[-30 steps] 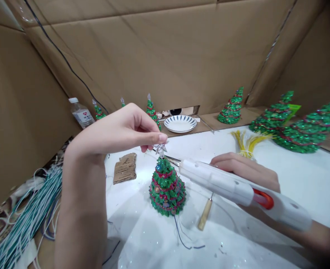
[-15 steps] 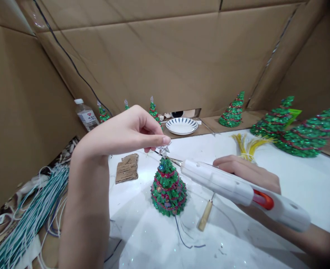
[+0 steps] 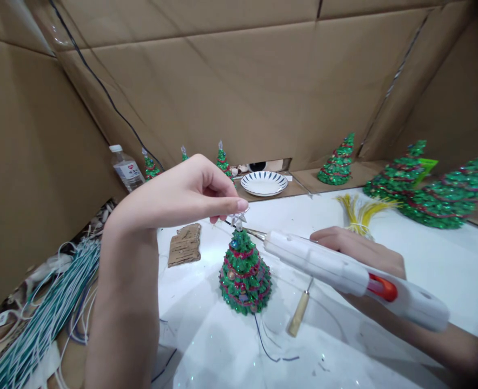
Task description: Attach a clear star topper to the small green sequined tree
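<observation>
A small green glittery Christmas tree [image 3: 245,275] with red garland stands upright on the white table. My left hand [image 3: 198,189] reaches over from the left, thumb and fingers pinching a clear star topper [image 3: 239,218] at the tree's tip. In my right hand [image 3: 360,251] is a white hot glue gun [image 3: 324,265] with a red part on its body. Its metal nozzle points left, close to the treetop just under the star; whether it touches cannot be seen. A dark wire comes out from the tree's base.
A wooden-handled awl [image 3: 299,314] lies right of the tree, a cardboard scrap [image 3: 185,245] to its left. Behind are a plate [image 3: 264,183], a bottle [image 3: 126,167] and more trees [image 3: 338,162]. Yellow wires [image 3: 360,215] lie right, teal wires [image 3: 56,308] left.
Both hands, the star and the glue gun hold almost the same positions. The whole view has shifted very slightly.
</observation>
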{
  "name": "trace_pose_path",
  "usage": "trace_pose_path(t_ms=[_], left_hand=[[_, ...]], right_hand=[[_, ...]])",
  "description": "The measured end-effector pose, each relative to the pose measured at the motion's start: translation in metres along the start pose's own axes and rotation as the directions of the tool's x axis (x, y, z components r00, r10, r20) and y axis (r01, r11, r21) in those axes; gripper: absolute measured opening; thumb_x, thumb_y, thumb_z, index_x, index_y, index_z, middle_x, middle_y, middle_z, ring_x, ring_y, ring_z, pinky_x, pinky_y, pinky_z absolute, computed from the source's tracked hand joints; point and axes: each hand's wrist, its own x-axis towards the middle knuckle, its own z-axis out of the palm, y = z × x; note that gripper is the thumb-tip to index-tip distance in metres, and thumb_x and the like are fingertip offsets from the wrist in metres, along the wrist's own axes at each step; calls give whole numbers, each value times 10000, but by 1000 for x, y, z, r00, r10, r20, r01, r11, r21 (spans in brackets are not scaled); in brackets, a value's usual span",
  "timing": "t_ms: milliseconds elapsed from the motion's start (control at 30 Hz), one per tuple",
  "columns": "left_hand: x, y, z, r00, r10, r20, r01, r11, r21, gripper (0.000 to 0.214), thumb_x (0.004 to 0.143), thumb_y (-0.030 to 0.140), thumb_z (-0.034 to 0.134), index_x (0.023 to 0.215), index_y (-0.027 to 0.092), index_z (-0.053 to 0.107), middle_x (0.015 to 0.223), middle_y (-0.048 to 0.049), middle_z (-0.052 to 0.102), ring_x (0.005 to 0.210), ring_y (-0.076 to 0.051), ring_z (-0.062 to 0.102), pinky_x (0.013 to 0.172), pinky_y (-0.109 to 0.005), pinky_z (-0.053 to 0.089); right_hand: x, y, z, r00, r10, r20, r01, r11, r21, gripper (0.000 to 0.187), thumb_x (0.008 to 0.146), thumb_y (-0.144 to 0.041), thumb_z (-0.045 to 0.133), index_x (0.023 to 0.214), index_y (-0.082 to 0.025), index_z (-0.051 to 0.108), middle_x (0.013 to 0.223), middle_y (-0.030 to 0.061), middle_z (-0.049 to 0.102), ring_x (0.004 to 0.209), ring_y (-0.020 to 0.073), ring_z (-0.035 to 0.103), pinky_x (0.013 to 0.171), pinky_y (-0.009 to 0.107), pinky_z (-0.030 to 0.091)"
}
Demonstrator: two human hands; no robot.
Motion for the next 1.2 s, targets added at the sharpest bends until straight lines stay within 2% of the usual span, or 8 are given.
trace_pose_path(t_ms=[300,833,1200], left_hand=[[-1,-1,-1,1000,24,5,-24,1000,9,235,825,306,621,645,161,661,541,9,516,534,-74,449,450,-181,350],[-1,-1,-1,1000,8,18,-8,999,-40,199,823,319,632,719,169,711,578,-5,553,561,-78,470,463,-171,370],[-2,-1,-2,996,76,39,-73,994,-81,157,815,296,635,790,174,731,627,-14,629,570,-80,501,476,-167,400]], right_hand=[[0,0,1,1000,1,6,-1,999,49,151,935,-215,423,830,-216,532,839,8,619,751,81,596,633,192,429],[0,2,2,1000,7,11,-7,1000,19,149,919,-187,428,833,-203,549,840,4,618,729,65,586,597,185,412],[1,3,2,1000,1,7,-1,998,65,164,914,-165,440,832,-193,579,832,6,623,741,57,588,630,176,421]])
